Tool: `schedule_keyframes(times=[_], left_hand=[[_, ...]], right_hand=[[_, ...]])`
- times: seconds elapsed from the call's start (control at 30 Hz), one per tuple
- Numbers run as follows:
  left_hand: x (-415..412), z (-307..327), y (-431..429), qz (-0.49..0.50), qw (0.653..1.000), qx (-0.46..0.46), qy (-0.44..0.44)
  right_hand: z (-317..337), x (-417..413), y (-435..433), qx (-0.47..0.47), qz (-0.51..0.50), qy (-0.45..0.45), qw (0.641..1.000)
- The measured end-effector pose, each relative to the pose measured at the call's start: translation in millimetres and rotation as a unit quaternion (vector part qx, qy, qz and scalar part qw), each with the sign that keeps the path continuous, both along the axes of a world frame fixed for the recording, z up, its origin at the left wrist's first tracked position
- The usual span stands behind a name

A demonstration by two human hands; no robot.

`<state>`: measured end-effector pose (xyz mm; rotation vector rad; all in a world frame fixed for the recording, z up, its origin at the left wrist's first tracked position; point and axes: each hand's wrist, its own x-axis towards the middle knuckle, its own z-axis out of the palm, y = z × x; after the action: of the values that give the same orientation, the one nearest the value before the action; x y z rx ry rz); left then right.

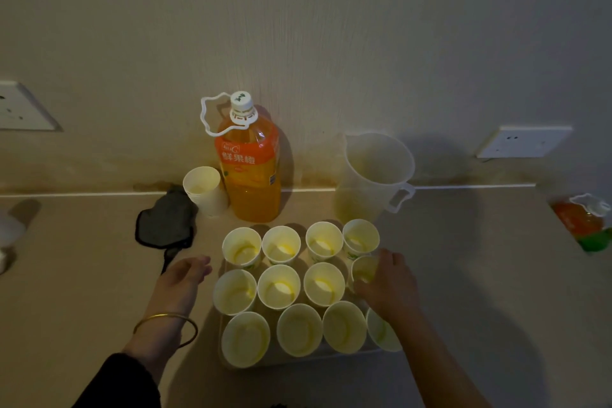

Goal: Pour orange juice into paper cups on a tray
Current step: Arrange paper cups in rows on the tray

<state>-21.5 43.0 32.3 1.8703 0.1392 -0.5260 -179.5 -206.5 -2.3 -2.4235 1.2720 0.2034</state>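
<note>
Right grip curled round paper cup at tray right edge; left grip spread beside tray. Seat cup upright, avoid nudging other cups; bottle capped.

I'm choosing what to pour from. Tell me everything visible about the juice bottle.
The juice bottle is large, clear plastic, holding orange liquid up to its shoulder. An orange label with white characters wraps its upper body. Its white cap is on, and a white loop handle juts from the neck to the left. It stands upright on the counter by the wall, behind the cups, between a cup stack and a clear jug. Left hand and right hand are off it.
</note>
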Motion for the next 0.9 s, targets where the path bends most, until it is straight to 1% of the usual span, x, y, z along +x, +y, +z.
schedule_keyframes(times=[0.07,0.1,0.13,0.17,0.23,0.27,0.33,0.4,0.43,0.5,0.57,0.77,0.9], left_hand=[[0.0,-1.6,-1.4,-0.018,0.999,0.033,-0.038],[-0.9,-1.9,-3.6,-0.038,0.995,0.063,-0.060],[-2.4,-1.4,-6.3,-0.070,0.986,0.118,-0.100],[-4.6,-1.9,-10.3,-0.114,0.961,0.197,-0.154],[-11.9,-0.7,-23.5,-0.199,0.882,0.352,-0.240],[-15.9,-0.3,-31.6,-0.232,0.852,0.392,-0.258],[-22.8,-1.2,-46.5,-0.271,0.818,0.407,-0.302],[-23.9,-4.3,-56.5,-0.274,0.805,0.393,-0.350],[-22.8,-7.3,-59.7,-0.276,0.799,0.401,-0.352],[-19.0,-12.4,-64.4,-0.282,0.795,0.425,-0.327],[-15.0,-16.3,-68.1,-0.278,0.800,0.421,-0.325],[-8.8,-24.6,-72.0,-0.299,0.780,0.451,-0.314],[-8.7,-27.7,-71.9,-0.301,0.785,0.453,-0.298]], right_hand=[[6.9,1.3,6.0,-0.098,0.012,-0.021,0.995],[11.8,3.8,11.0,-0.128,0.026,-0.044,0.990],[16.4,7.9,17.1,-0.147,0.052,-0.058,0.986],[20.4,12.3,24.2,-0.150,0.089,-0.048,0.984],[22.4,21.5,39.3,-0.111,0.150,0.000,0.982],[21.9,25.3,45.4,-0.088,0.170,0.024,0.981],[21.5,29.5,53.1,-0.069,0.199,0.054,0.976],[17.8,30.7,55.8,-0.075,0.220,0.086,0.969],[16.5,30.9,55.7,-0.074,0.224,0.098,0.967],[14.4,31.7,53.8,-0.072,0.224,0.108,0.966],[12.2,32.5,51.3,-0.073,0.228,0.108,0.965],[5.0,34.8,47.3,-0.060,0.234,0.096,0.966],[0.9,35.3,45.9,-0.059,0.229,0.071,0.969]])
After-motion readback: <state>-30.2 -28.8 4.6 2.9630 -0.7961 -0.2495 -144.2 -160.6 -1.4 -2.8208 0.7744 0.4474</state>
